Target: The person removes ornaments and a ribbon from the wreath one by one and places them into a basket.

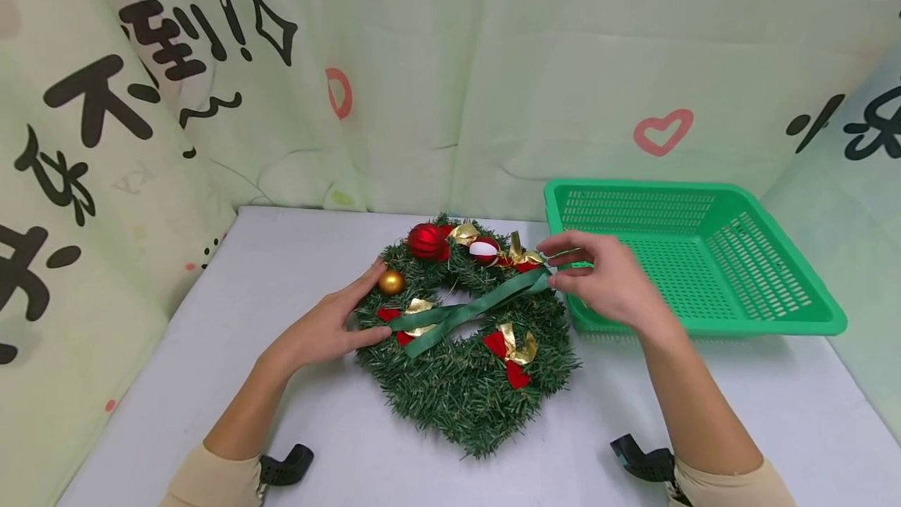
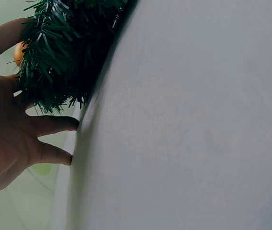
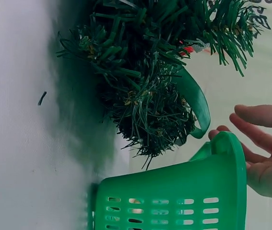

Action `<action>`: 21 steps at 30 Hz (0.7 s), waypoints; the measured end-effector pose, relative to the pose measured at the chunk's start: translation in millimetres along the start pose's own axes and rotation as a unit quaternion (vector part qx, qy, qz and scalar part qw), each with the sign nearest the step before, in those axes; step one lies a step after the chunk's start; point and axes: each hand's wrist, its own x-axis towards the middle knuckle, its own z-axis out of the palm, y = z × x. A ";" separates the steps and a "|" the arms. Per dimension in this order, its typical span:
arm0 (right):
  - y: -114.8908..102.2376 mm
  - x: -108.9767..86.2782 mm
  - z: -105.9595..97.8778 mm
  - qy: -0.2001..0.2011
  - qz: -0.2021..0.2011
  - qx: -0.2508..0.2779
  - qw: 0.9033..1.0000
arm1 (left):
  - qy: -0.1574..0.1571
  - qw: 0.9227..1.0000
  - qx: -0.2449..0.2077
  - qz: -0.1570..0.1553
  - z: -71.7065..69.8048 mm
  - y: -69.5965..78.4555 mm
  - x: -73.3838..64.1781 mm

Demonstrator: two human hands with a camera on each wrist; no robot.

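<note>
Green ribbon (image 1: 486, 302): laid across the wreath's opening, mid-frame. Slippage or twisting is risked, as no grip is seen on it. Long axis run from centre left to upper right; two tails pointed lower left.
Wreath (image 1: 450, 397): laid on the table (image 1: 296, 257), centre of frame. Narrowed end pointed to the bottom edge; long axis roughly upright in the frame. Skewing could be caused by an uneven push at the rim.
Gold bauble (image 1: 391, 282): set at upper left of the wreath; could be knocked by nearby fingers.
Left hand (image 1: 324, 327): fingers spread apart, rested against the wreath's left edge.
Right hand (image 1: 608, 276): fingers apart, beside the ribbon's right end; nothing held.
Green basket (image 1: 774, 327): placed at right of frame; could be bumped by the right hand.
</note>
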 end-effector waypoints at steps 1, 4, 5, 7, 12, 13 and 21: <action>-0.6 0.1 0.6 -0.002 0.001 -0.001 1.000 | 0.000 1.000 0.000 0.000 0.0 -0.2 0.2; -2.6 0.4 2.9 -0.005 0.005 -0.008 1.000 | 0.000 1.000 0.003 0.005 -0.1 -0.5 0.6; -3.5 0.6 3.7 -0.006 0.006 -0.012 1.000 | 0.001 1.000 0.004 0.006 -0.1 -0.6 0.7; -5.2 1.0 6.0 -0.005 0.008 -0.026 1.000 | 0.002 1.000 0.005 0.009 -0.1 -0.5 0.6; -8.8 2.7 12.4 -0.003 0.014 -0.063 0.998 | 0.003 1.000 0.006 0.007 -0.2 0.1 0.2; -9.1 2.9 13.4 -0.003 0.015 -0.068 0.998 | 0.002 1.000 0.005 0.005 -0.3 0.4 0.1; -11.9 5.5 20.2 -0.011 0.012 -0.114 0.993 | 0.000 1.000 -0.001 0.003 0.1 0.2 0.5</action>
